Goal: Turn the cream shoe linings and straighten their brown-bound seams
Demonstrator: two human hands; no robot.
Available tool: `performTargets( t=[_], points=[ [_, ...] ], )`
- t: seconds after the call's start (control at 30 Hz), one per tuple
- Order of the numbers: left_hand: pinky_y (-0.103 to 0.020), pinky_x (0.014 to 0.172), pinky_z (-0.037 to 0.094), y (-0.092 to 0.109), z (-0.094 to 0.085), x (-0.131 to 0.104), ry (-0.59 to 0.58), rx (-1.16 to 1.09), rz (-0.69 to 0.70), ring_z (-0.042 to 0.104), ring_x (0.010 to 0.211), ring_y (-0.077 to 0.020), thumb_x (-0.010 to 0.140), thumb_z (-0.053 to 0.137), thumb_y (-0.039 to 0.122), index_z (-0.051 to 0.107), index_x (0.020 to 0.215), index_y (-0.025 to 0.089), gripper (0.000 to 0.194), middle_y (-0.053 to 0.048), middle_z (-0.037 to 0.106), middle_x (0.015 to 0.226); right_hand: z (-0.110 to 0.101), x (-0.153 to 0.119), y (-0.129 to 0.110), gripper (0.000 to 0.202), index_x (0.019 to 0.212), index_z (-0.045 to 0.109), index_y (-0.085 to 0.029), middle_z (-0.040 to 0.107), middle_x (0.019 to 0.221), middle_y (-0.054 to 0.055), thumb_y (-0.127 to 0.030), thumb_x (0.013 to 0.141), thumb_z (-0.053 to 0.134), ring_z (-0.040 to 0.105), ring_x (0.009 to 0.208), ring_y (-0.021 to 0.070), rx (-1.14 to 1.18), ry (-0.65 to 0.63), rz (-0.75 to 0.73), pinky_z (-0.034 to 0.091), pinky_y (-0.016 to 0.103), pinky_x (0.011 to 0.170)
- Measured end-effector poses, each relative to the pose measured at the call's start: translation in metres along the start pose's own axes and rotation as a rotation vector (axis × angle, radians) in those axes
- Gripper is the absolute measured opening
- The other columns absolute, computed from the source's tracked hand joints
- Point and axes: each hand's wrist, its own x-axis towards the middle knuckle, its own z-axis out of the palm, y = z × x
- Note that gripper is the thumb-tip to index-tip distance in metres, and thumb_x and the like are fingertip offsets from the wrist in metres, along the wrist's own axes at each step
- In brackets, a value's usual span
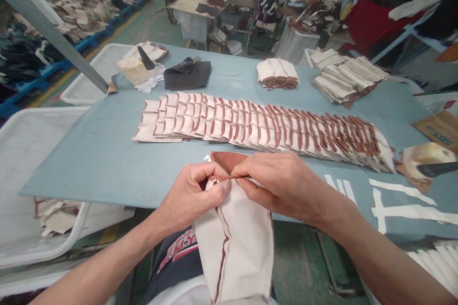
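Note:
A cream leather-like piece (246, 238) with brown edges and a raised seam hangs down toward my lap from both hands. My left hand (200, 188) pinches its upper edge at the seam, thumb on the near face. Close beside it, my right hand (282, 183) grips the same edge between thumb and fingers. The brown side of the piece shows above my fingertips. Just beyond my hands, a long overlapping row of similar cream pieces (222, 121) with brown edges lies on the blue-grey table (110, 162).
White strips (404, 207) and a container with a black-handled brush (429, 162) lie at the right. Farther back are a cream stack (277, 71), a larger pile (347, 76), dark cloth (188, 74) and another brush (145, 58). White bins (71, 243) flank the table's left side.

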Motion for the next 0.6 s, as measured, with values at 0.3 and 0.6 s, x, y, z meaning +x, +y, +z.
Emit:
performTargets(
  t=[0.3,0.6],
  points=[
    [-0.021,0.052,0.028,0.0033,0.0008,0.001,-0.007,-0.005,0.011,0.031,0.055,-0.0087,0.076,0.061,0.03,0.054,0.061,0.017,0.022,0.006,0.039,0.056,0.0002,-0.0058,0.0012,0.032,0.081,0.07,-0.018,0.073,0.071,0.001,-0.013,0.103,0.048,0.066,0.066,0.0138,-0.225,0.019,-0.094,0.043,0.027,0.06],
    [-0.021,0.052,0.027,0.0007,0.0003,0.0006,-0.068,0.051,0.0,0.031,0.056,-0.0087,0.077,0.059,0.028,0.056,0.065,0.016,0.018,0.006,0.039,0.059,-0.002,-0.0061,0.0039,0.027,0.083,0.067,-0.02,0.069,0.068,-0.003,-0.009,0.102,0.05,0.061,0.061,0.0111,-0.325,-0.072,-0.238,0.039,0.029,0.055]
  ],
)
